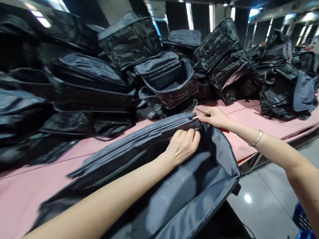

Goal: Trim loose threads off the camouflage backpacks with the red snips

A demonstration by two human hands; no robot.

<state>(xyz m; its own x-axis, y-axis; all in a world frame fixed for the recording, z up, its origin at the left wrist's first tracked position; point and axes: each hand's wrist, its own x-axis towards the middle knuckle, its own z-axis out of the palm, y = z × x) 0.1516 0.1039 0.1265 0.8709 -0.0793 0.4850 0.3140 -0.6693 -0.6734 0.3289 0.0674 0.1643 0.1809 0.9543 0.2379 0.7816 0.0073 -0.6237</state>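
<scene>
An opened backpack (177,191) with a grey lining lies in front of me, its near part hanging over the table's edge. My left hand (183,145) is closed on the dark fabric along its inner edge, close to the far corner. My right hand (214,117) is closed around slim, dark, pointed thread snips (202,113), their tips pointing left over the backpack's corner. Layered grey edging (137,136) runs along the far side of the backpack. What exactly my left fingertips pinch is hidden.
A pink-covered table (8,200) runs across the view. Behind the backpack are piled several dark camouflage bags, among them an open one (172,81) and another at the right (281,90). Blue plastic items (303,227) stand on the shiny floor (265,189) at the right.
</scene>
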